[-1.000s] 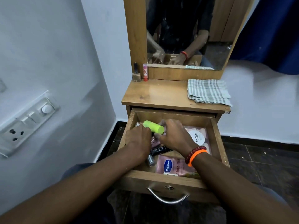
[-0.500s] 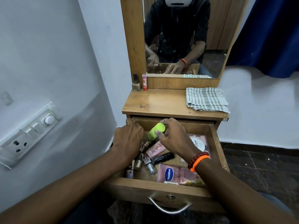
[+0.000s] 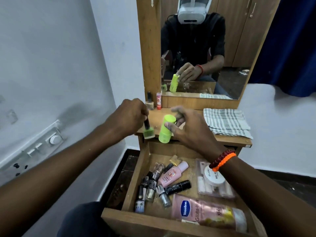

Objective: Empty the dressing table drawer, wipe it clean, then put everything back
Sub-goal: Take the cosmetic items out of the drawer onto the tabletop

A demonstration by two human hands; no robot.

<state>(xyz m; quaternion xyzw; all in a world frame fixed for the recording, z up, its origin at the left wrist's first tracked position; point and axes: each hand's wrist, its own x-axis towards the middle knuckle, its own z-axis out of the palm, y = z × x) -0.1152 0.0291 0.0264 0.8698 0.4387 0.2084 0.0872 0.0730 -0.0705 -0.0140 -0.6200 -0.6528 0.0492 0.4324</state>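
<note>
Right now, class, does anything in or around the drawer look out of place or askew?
Nothing is spilled or broken. The nail polish bottles and tubes in the drawer lie jumbled at mixed angles, which suits mid-emptying.

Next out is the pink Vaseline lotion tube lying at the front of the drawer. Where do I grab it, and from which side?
Probably from straight above, fingers across the middle of the pink Vaseline lotion tube. It lies flat along the wooden drawer's front wall, broad face up, nothing on it. The silver glitter nail polish bottle sits close beside its left end, so avoid that end.
</note>
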